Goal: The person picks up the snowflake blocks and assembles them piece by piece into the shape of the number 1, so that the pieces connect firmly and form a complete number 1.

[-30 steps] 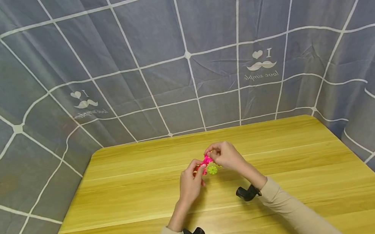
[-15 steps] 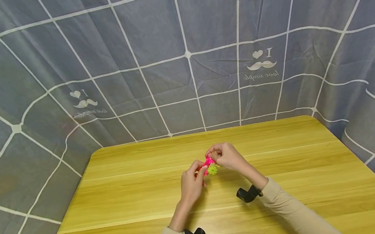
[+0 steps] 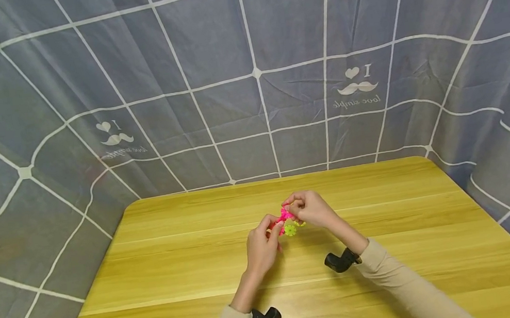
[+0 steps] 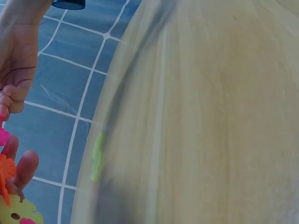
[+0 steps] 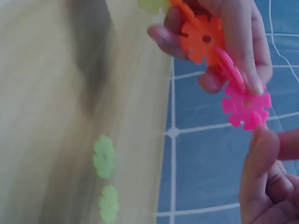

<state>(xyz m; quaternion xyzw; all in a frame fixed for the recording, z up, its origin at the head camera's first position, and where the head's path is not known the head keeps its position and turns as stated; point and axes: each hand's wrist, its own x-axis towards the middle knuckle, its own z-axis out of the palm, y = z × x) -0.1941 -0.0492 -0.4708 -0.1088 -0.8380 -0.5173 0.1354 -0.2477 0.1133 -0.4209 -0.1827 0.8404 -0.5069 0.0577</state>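
Slotted plastic snowflake discs are joined in a chain between my hands, low over the table. My left hand [image 3: 260, 246] grips the chain, its fingers around an orange disc [image 5: 203, 39] and a pink disc seen edge-on [image 5: 231, 70]. Beyond the orange one, a yellow disc [image 4: 21, 212] shows in the left wrist view. A pink disc [image 5: 246, 106] faces the right wrist camera at the chain's other end, my left thumb on it. My right hand [image 3: 314, 210] pinches a pink piece at that disc's edge between thumb and finger; the fingertips hide most of it.
Two yellow-green discs lie on the wooden table [image 3: 168, 266] beneath my hands: a nearer disc [image 3: 290, 229] and one partly behind my right hand, a second green disc [image 5: 109, 204] in the right wrist view. A grey checked curtain [image 3: 226, 110] hangs behind the table.
Both hands have shifted slightly to the right in the head view with the chain between them. My right hand keeps its pinch at the pink end; the discs on the table stay put.
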